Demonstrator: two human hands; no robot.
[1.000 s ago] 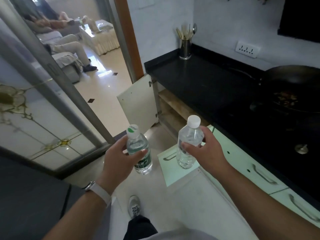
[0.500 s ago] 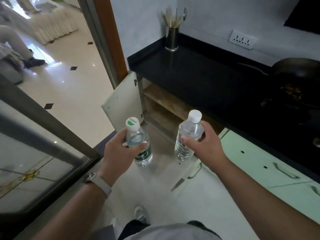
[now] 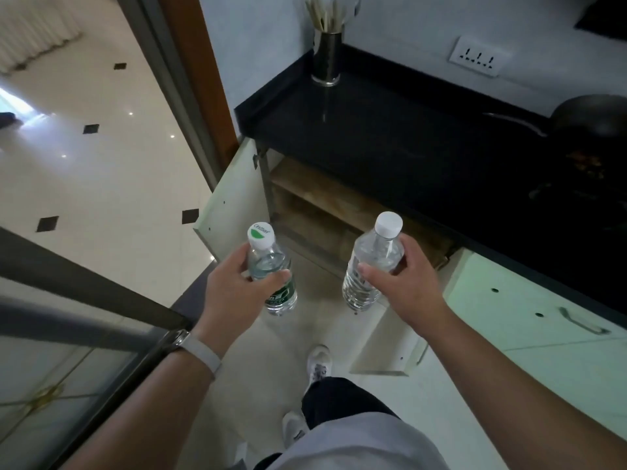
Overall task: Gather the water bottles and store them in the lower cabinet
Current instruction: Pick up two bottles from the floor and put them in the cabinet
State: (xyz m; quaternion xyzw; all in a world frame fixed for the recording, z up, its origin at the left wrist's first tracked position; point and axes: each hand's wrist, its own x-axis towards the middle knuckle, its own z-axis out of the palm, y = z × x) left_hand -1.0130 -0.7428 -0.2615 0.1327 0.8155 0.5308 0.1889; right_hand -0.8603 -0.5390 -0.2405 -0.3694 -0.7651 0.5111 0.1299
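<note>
My left hand grips a clear water bottle with a green label and a green-and-white cap, held upright. In my right hand is a second clear water bottle with a plain white cap, tilted slightly. Both bottles hang in the air just in front of the open lower cabinet, whose wooden shelves show under the black countertop. Its left door stands wide open, and its right door swings out below my right forearm.
A metal holder with chopsticks stands on the counter's far corner, and a dark wok sits at the right. Pale green cabinet fronts with handles run to the right. A glass sliding door is at my left; my feet are below.
I have stepped closer to the cabinet, which now fills the middle of the view. Both bottles stay in my hands, carried forward toward the opening.
</note>
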